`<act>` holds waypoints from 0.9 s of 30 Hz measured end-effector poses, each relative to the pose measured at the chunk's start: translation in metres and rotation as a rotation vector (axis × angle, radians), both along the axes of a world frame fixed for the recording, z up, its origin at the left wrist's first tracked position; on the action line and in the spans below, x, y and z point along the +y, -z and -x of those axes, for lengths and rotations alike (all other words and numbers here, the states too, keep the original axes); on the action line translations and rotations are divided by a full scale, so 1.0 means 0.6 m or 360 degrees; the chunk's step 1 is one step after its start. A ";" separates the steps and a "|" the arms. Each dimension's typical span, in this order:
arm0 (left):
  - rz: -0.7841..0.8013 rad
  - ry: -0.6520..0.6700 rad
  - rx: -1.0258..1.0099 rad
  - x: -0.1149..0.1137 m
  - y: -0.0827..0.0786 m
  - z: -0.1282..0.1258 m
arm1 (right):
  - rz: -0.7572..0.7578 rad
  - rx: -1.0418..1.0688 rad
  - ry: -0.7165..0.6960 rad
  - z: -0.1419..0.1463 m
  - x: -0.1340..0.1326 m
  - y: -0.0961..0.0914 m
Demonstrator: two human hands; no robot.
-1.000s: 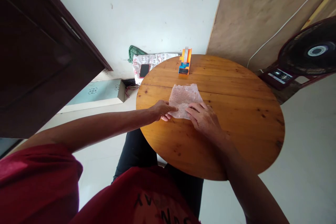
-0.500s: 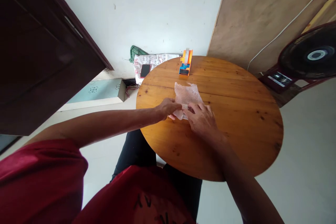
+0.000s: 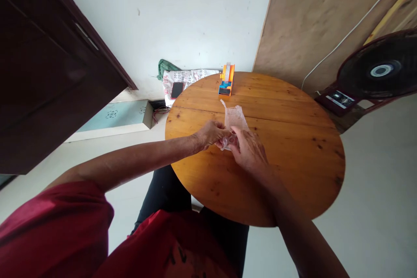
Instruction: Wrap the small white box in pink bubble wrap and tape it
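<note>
A piece of clear bubble wrap [image 3: 236, 117] lies on the round wooden table [image 3: 293, 152], its near end bunched up between my hands. My left hand [image 3: 213, 134] is closed on the left side of that bunched end, thumb on top. From the right, my right hand [image 3: 249, 147] grips the same end with curled fingers. Something small may be wrapped inside the folds, but I cannot make it out. Beyond the wrap, toward the table's far edge, stands an orange and blue tape dispenser [image 3: 226, 80] with a roll of clear tape.
Behind the table's left edge is a white printed sack [image 3: 192, 76] with a dark phone [image 3: 177, 90] on it and a green bag [image 3: 167, 68] beside it. A pale box [image 3: 114, 115] lies on the floor at left. A dark round appliance [image 3: 381, 69] stands at right.
The near end of the bubble wrap is now more folded and gathered. Its far part looks narrower, and my left hand's fingers have curled in closer to my right hand.
</note>
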State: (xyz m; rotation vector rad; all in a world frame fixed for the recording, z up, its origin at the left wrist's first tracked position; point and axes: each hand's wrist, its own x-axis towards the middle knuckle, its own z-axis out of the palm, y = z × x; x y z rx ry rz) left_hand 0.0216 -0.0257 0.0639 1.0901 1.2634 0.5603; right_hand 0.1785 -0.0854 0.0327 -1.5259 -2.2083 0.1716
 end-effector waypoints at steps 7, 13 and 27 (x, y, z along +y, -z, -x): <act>-0.0004 0.0304 0.0118 0.004 -0.015 0.004 | 0.0034 0.0084 0.0006 0.001 -0.006 -0.003; -0.0267 0.0604 0.0337 0.008 -0.010 0.008 | 0.0107 0.0133 -0.0010 -0.014 -0.002 -0.010; -0.1920 0.0599 0.0661 -0.010 0.096 0.031 | 0.0178 0.0656 0.0155 -0.056 0.023 0.012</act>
